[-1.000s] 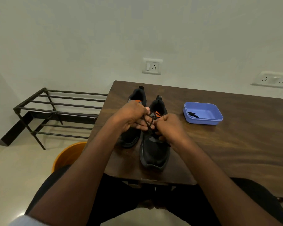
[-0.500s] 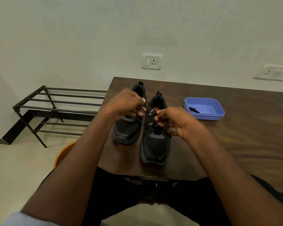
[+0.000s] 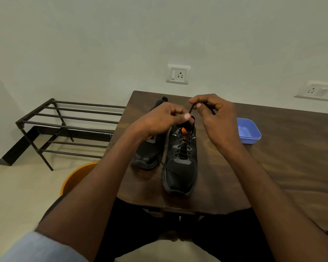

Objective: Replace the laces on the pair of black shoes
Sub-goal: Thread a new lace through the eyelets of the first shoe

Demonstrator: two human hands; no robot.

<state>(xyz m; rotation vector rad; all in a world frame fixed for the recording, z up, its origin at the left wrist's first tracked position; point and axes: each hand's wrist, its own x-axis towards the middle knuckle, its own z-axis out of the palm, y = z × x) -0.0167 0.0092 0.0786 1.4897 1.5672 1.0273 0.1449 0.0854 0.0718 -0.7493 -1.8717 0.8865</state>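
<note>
Now, going from the left of the frame, the left shoe (image 3: 150, 148) lies on the table (image 3: 273, 167), half hidden under the left hand (image 3: 165, 120). This hand has risen from the shoe tongue since a second ago and pinches one lace end. In the centre stands the right shoe (image 3: 180, 163), its lace (image 3: 183, 148) crossed through the eyelets. The right hand (image 3: 214, 114), also lifted higher than before, pinches the other lace end (image 3: 192, 108). I judge the ends are being drawn up tight, so this shoe is nearly finished. At the right sits a blue tray (image 3: 252, 137).
</note>
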